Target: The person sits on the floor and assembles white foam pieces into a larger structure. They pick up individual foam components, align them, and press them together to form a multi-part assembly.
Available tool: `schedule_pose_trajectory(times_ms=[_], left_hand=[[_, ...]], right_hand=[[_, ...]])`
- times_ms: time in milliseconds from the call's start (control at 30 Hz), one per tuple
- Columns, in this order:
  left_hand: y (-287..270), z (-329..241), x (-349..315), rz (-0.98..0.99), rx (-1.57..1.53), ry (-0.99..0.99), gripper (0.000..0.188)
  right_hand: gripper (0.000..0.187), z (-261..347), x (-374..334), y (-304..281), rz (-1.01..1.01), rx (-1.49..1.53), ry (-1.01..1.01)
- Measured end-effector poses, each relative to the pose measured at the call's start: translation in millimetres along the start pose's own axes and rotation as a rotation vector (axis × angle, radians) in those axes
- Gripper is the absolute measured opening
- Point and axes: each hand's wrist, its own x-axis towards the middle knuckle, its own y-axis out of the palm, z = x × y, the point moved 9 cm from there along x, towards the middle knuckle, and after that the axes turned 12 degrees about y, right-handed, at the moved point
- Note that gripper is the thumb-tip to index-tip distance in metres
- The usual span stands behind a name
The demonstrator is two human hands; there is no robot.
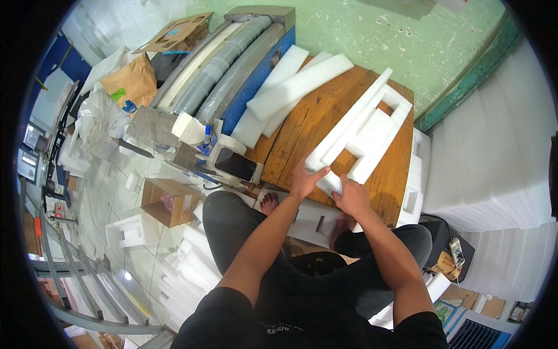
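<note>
A long white foam frame with rectangular cut-outs lies over the brown wooden table, its far end pointing away to the right. Its near end is gripped by both hands. My left hand is closed round the near left corner, thumb on top. Just to the right, my right hand pinches the near edge, its fingers partly hidden by the foam. Loose white foam strips lie crossed on the table's far left part.
Left of the table stands a blue-sided roller machine, with a dark phone near it. An open cardboard box and foam pieces are on the floor. Tall foam sheet stacks line the right side.
</note>
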Motion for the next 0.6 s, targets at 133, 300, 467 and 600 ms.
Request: schedule_pose_trajectory(times_ms=[133, 300, 467, 600], left_hand=[[-0.2, -5.3, -0.3, 0.005, 0.022, -0.007, 0.089], [-1.3, 1.3, 0.5, 0.004, 0.053, -0.009, 0.091], [1.0, 4.5, 0.2, 0.003, 0.010, -0.013, 0.092], [1.3, 1.0, 0.3, 0.010, 0.005, -0.011, 0.093]], right_hand=[[0.042, -0.1, -0.8, -0.7, -0.012, 0.000, -0.003], [0.042, 1.5, -0.4, -1.2, -0.003, -0.001, -0.004], [0.042, 0.7, -1.2, -1.9, -0.006, 0.002, -0.004], [0.042, 1.3, -1.8, -3.0, -0.002, 0.000, -0.001]])
